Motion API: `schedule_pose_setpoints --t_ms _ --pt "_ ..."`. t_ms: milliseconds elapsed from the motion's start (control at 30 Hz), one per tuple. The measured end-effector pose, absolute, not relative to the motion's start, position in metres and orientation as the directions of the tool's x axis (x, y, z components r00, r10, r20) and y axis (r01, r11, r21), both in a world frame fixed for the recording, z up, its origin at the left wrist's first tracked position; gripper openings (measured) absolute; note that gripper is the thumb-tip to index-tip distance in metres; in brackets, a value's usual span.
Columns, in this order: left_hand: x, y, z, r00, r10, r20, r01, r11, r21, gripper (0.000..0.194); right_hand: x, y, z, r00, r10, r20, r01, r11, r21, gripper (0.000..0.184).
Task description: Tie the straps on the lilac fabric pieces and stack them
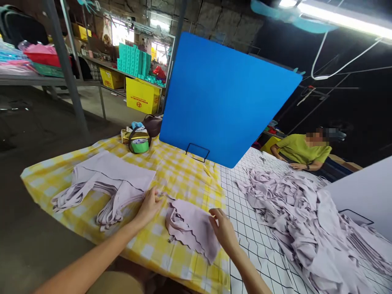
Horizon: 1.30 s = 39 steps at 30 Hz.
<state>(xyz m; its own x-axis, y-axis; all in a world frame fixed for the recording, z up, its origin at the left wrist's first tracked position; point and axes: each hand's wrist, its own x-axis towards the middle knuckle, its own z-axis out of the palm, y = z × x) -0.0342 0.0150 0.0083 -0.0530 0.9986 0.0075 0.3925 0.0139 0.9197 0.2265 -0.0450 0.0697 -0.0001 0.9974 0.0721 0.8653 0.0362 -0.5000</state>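
Note:
A small pale lilac garment piece (197, 224) with wavy dark edges lies on the yellow checked cloth in front of me. My right hand (223, 229) is at its upper right edge, fingers curled and closed on the fabric. Beyond the upper left corner of the piece, my left hand (150, 205) pinches something small and clear-looking, too blurred to name. A dark strap end runs from there toward the piece. Left of that hand lies a neat stack of lilac garments (113, 175) with looped straps hanging toward me.
A large blue board (226, 98) stands behind the yellow checked cloth (159, 245). Green tape (140, 145) sits at the back left. A big heap of lilac garments (294, 220) covers the white grid cloth (245, 204) on the right. Past it sits a person in a yellow-green shirt (290, 149).

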Motion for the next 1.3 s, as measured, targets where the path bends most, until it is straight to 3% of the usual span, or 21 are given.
schedule_pose_setpoints --t_ms 67,167,300,500,567,700,767,867,967,1100,1200,1300 --pt "-0.034 0.017 0.012 -0.044 0.986 0.159 0.538 -0.111 0.835 0.05 0.211 -0.057 0.072 -0.266 0.964 0.025 0.887 0.255 -0.384 0.018" --pt "-0.023 0.018 0.021 0.21 0.948 0.239 0.656 -0.318 0.684 0.045 0.195 -0.072 0.076 -0.527 0.837 -0.149 0.841 0.487 -0.236 0.013" --pt "-0.005 0.018 0.027 0.516 0.843 0.154 0.686 -0.514 0.515 0.044 0.202 -0.084 0.066 -0.509 0.818 -0.269 0.857 0.511 -0.066 0.011" --pt "0.005 0.019 0.036 0.661 0.748 0.066 0.67 -0.627 0.398 0.023 0.238 -0.093 0.037 -0.47 0.877 -0.099 0.876 0.477 0.072 0.024" --pt "0.005 0.022 0.041 0.661 0.748 0.055 0.673 -0.624 0.397 0.019 0.244 -0.096 0.033 -0.468 0.883 -0.041 0.881 0.47 0.05 0.023" --pt "0.004 0.035 0.055 0.539 0.841 0.038 0.735 -0.492 0.466 0.024 0.255 -0.097 0.042 -0.356 0.933 0.049 0.909 0.358 -0.215 0.026" --pt "0.004 0.042 0.068 0.475 0.878 0.062 0.754 -0.442 0.485 0.027 0.262 -0.096 0.048 -0.286 0.953 0.098 0.908 0.302 -0.291 0.027" --pt "0.009 0.049 0.091 0.42 0.9 0.116 0.759 -0.419 0.499 0.028 0.262 -0.095 0.051 -0.229 0.931 0.284 0.941 0.286 -0.179 0.026" --pt "0.018 0.049 0.111 0.401 0.902 0.159 0.75 -0.423 0.508 0.027 0.243 -0.095 0.046 -0.358 0.819 0.448 0.912 0.41 -0.02 0.029" --pt "0.029 0.05 0.119 0.381 0.905 0.188 0.749 -0.422 0.511 0.026 0.212 -0.092 0.036 -0.624 0.742 0.244 0.773 0.631 0.057 0.039" --pt "0.03 0.055 0.117 0.36 0.912 0.197 0.754 -0.409 0.514 0.027 0.206 -0.088 0.032 -0.627 0.765 0.146 0.779 0.614 0.13 0.039" --pt "0.028 0.059 0.117 0.337 0.921 0.196 0.754 -0.389 0.53 0.029 0.211 -0.086 0.031 -0.666 0.732 0.147 0.741 0.625 0.246 0.037"
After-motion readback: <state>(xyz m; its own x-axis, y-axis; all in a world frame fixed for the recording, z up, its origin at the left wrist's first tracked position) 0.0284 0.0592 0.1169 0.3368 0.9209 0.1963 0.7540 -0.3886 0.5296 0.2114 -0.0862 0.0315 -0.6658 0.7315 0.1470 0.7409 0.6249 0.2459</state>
